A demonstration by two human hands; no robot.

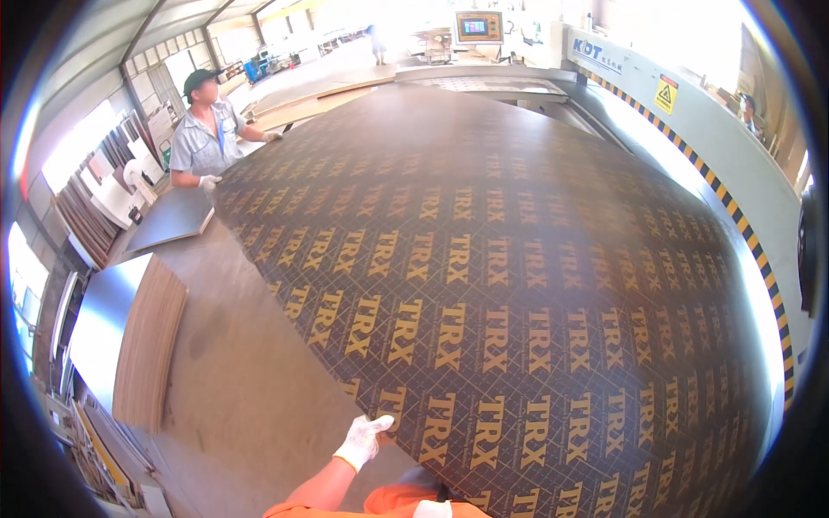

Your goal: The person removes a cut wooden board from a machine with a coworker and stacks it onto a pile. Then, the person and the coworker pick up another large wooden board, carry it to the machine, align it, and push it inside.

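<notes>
The large dark sheet with gold print lies broad face up, its right side along the machine with the striped beam and its left edge out over the floor. At the near part of that edge, the gloved left hand has its fingers clamped on the sheet, thumb on top. The right hand barely shows at the lower rim, so I cannot tell how its fingers stand. A co-worker has a near hand and a far hand at the same edge, farther off.

A sheet this broad probably sags and swings, so both people should keep it level and shift it together. A thumb-over, fingers-under grip suits the edge; fingers should keep clear of the beam and of pinching beneath.
</notes>
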